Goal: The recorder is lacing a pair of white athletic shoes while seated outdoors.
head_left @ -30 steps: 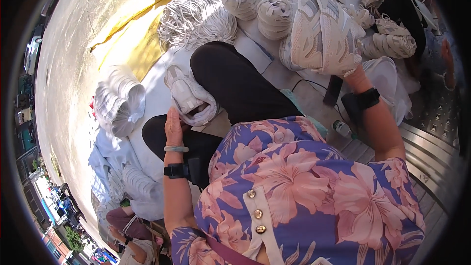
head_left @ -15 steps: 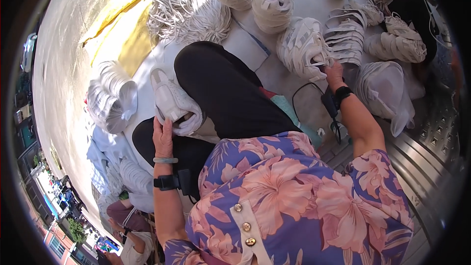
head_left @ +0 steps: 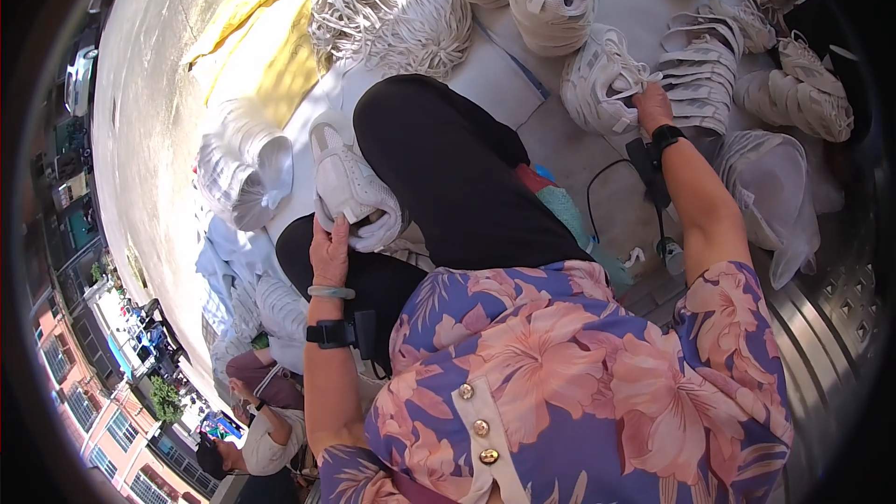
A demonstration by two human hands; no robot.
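Seated in a flowered shirt, you keep your left hand point(head_left: 329, 252) at the heel of a white shoe point(head_left: 353, 182) near ten o'clock in the view, fingers closed around its collar. At two o'clock your right hand point(head_left: 654, 107) touches a nested shoe stack point(head_left: 590, 84) — how firmly, you cannot tell from here — while white laces point(head_left: 425, 33) heap just short of twelve and a plastic bag point(head_left: 767, 196) sits at three.

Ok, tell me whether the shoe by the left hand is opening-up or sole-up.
Opening-up: the white shoe shows its upper and dark opening to the head camera.
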